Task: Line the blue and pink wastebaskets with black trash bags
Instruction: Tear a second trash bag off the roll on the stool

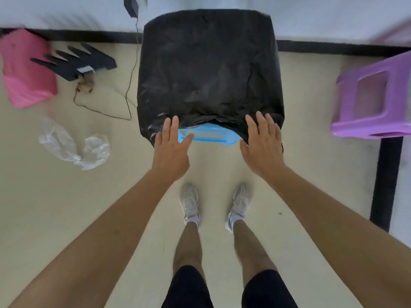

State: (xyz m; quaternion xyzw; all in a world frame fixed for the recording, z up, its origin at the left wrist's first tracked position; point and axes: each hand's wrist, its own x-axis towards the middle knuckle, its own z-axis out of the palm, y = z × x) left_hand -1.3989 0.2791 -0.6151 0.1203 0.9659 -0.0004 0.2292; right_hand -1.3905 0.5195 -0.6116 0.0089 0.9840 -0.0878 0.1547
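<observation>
A black trash bag [209, 72] is draped over the blue wastebasket [209, 135] on the floor ahead of me; only a strip of the basket's blue near side shows below the bag's hem. My left hand [171, 150] is flat and spread at the bag's lower left edge, fingers touching the plastic. At the lower right edge my right hand [261, 145] lies the same way, fingers apart on the bag. The pink wastebasket [24, 65] lies at the far left by the wall, with no black bag on it.
Flat black pieces [75, 61] lie beside the pink basket, with a thin black cable [129, 85] trailing across the floor. Crumpled clear plastic [75, 145] lies left of me. A purple stool [375, 98] stands at the right beside a black floor strip. My feet are just behind the basket.
</observation>
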